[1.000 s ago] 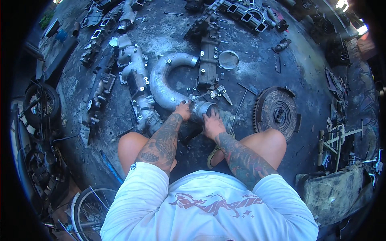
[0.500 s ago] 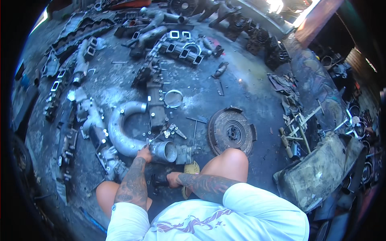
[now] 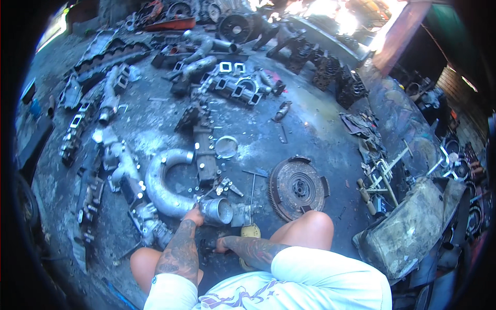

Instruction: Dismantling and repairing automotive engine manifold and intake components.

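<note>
A U-shaped grey metal pipe (image 3: 164, 187) lies on the floor in front of me, its wide round mouth (image 3: 223, 212) to the right. My left hand (image 3: 194, 215) grips it just behind that mouth, fingers curled on the metal. A thin piece shows beside these fingers, too small to name. Lower down, between my knees, my right hand (image 3: 221, 245) is closed next to a dark object (image 3: 208, 245); what it holds, if anything, is hidden. Just right of the pipe mouth lies a small flat metal block (image 3: 240, 215). Beyond it stretches a T-handled bar (image 3: 253, 188).
To the right lies a round toothed flywheel (image 3: 297, 188), close to my knee. Engine castings (image 3: 124, 160) line the left, and manifolds (image 3: 235, 85) lie farther off. A dirty grey-green container (image 3: 408, 227) sits at the right, below several metal tools (image 3: 385, 178). A yellow shoe (image 3: 250, 231) is by my right hand.
The whole view has shifted, so the floor parts sit slightly lower and to the right. My left hand stays on the pipe, and my right hand remains low between the knees.
</note>
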`<action>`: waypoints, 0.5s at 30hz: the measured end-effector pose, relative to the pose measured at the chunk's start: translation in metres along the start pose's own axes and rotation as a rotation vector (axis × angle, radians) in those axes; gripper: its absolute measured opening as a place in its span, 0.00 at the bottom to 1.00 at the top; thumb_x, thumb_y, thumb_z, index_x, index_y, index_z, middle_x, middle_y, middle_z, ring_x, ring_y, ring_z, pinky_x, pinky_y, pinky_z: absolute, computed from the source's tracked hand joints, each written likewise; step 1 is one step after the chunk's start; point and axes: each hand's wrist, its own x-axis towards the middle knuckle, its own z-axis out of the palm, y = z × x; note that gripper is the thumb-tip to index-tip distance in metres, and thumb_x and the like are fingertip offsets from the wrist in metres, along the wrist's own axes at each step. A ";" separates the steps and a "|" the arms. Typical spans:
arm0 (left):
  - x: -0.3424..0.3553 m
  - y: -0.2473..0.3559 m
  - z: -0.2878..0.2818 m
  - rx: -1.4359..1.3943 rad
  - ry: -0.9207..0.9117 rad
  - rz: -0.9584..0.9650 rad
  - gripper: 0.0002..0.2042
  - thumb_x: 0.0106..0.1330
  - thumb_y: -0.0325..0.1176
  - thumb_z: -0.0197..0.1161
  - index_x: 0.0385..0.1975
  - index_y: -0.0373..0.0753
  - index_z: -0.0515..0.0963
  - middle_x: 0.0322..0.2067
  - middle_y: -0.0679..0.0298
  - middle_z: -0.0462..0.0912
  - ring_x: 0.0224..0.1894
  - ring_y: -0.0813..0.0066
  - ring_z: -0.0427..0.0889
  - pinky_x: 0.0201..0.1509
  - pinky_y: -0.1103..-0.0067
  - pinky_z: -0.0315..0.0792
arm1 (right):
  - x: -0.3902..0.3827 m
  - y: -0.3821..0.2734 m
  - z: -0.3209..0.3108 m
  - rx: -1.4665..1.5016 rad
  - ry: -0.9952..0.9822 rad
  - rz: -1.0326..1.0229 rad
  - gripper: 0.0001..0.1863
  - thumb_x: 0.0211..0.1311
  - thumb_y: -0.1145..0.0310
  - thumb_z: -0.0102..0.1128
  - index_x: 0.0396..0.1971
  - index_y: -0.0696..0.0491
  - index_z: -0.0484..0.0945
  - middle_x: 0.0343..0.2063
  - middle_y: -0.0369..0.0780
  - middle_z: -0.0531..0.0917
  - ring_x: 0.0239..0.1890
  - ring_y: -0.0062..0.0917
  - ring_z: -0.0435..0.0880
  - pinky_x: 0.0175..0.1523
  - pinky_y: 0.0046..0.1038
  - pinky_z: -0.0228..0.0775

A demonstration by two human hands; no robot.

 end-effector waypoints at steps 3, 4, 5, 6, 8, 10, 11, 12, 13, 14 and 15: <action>0.004 -0.008 0.003 -0.073 0.068 0.047 0.29 0.54 0.33 0.53 0.58 0.32 0.58 0.48 0.44 0.73 0.50 0.50 0.74 0.54 0.65 0.68 | -0.030 0.002 -0.007 -0.218 0.046 0.058 0.14 0.54 0.67 0.49 0.38 0.51 0.80 0.42 0.43 0.80 0.46 0.34 0.79 0.51 0.33 0.70; 0.008 -0.009 0.003 -0.149 0.025 0.012 0.26 0.53 0.31 0.53 0.55 0.32 0.61 0.47 0.43 0.73 0.49 0.50 0.75 0.52 0.64 0.70 | -0.043 0.007 -0.019 -0.235 0.005 0.101 0.14 0.52 0.69 0.50 0.38 0.49 0.81 0.41 0.43 0.81 0.46 0.35 0.79 0.48 0.34 0.72; 0.008 -0.011 0.005 -0.170 0.072 0.026 0.24 0.53 0.30 0.53 0.52 0.31 0.63 0.45 0.42 0.74 0.47 0.49 0.76 0.49 0.63 0.71 | -0.062 0.014 -0.029 -0.271 0.069 0.071 0.13 0.52 0.70 0.51 0.36 0.49 0.81 0.40 0.44 0.81 0.46 0.36 0.79 0.48 0.35 0.72; 0.009 -0.013 0.005 -0.185 0.140 0.082 0.24 0.52 0.29 0.55 0.51 0.31 0.63 0.42 0.42 0.76 0.46 0.49 0.76 0.47 0.63 0.72 | -0.078 0.021 -0.045 -0.379 -0.014 0.037 0.12 0.53 0.70 0.51 0.37 0.52 0.79 0.40 0.44 0.80 0.46 0.37 0.79 0.47 0.36 0.72; 0.009 -0.015 0.005 -0.171 0.160 0.087 0.26 0.50 0.29 0.55 0.53 0.31 0.62 0.40 0.43 0.77 0.44 0.50 0.77 0.46 0.64 0.72 | -0.120 0.036 -0.075 -0.460 0.038 -0.063 0.15 0.55 0.69 0.50 0.44 0.52 0.73 0.39 0.46 0.80 0.45 0.39 0.79 0.46 0.38 0.72; 0.009 -0.014 0.004 -0.131 0.154 0.033 0.31 0.52 0.28 0.51 0.60 0.35 0.56 0.43 0.47 0.77 0.46 0.52 0.77 0.48 0.67 0.72 | -0.155 0.048 -0.103 -0.465 0.009 0.025 0.17 0.55 0.72 0.48 0.46 0.56 0.70 0.39 0.49 0.79 0.45 0.39 0.78 0.48 0.37 0.71; 0.009 -0.014 0.003 -0.061 0.159 -0.013 0.31 0.53 0.28 0.51 0.61 0.37 0.56 0.46 0.50 0.76 0.48 0.54 0.76 0.50 0.67 0.71 | -0.170 0.054 -0.114 -0.425 0.026 0.073 0.18 0.55 0.70 0.49 0.47 0.57 0.67 0.37 0.50 0.79 0.43 0.41 0.78 0.46 0.38 0.71; 0.011 -0.014 0.002 -0.034 0.109 -0.001 0.30 0.54 0.28 0.50 0.62 0.39 0.56 0.49 0.52 0.74 0.51 0.56 0.75 0.52 0.68 0.70 | -0.185 0.061 -0.121 -0.341 0.112 0.102 0.19 0.55 0.67 0.51 0.46 0.58 0.67 0.35 0.51 0.79 0.40 0.43 0.79 0.44 0.40 0.70; 0.012 -0.013 0.003 -0.032 0.118 -0.036 0.30 0.54 0.28 0.50 0.62 0.39 0.56 0.49 0.52 0.74 0.51 0.56 0.75 0.52 0.68 0.70 | -0.192 0.067 -0.129 -0.279 0.112 0.132 0.19 0.56 0.64 0.51 0.46 0.58 0.67 0.32 0.52 0.79 0.38 0.45 0.79 0.43 0.41 0.70; 0.015 -0.013 0.003 -0.019 0.088 -0.049 0.30 0.55 0.29 0.50 0.62 0.41 0.55 0.54 0.57 0.70 0.55 0.57 0.70 0.54 0.66 0.68 | -0.200 0.072 -0.133 -0.176 0.228 0.110 0.18 0.57 0.62 0.52 0.44 0.57 0.69 0.29 0.52 0.79 0.35 0.46 0.79 0.40 0.42 0.69; 0.018 -0.014 0.003 -0.015 0.056 -0.039 0.30 0.57 0.30 0.49 0.63 0.44 0.55 0.59 0.61 0.65 0.59 0.57 0.66 0.57 0.64 0.65 | -0.203 0.077 -0.137 -0.134 0.332 0.025 0.18 0.58 0.60 0.53 0.42 0.57 0.70 0.27 0.51 0.79 0.34 0.46 0.79 0.40 0.42 0.69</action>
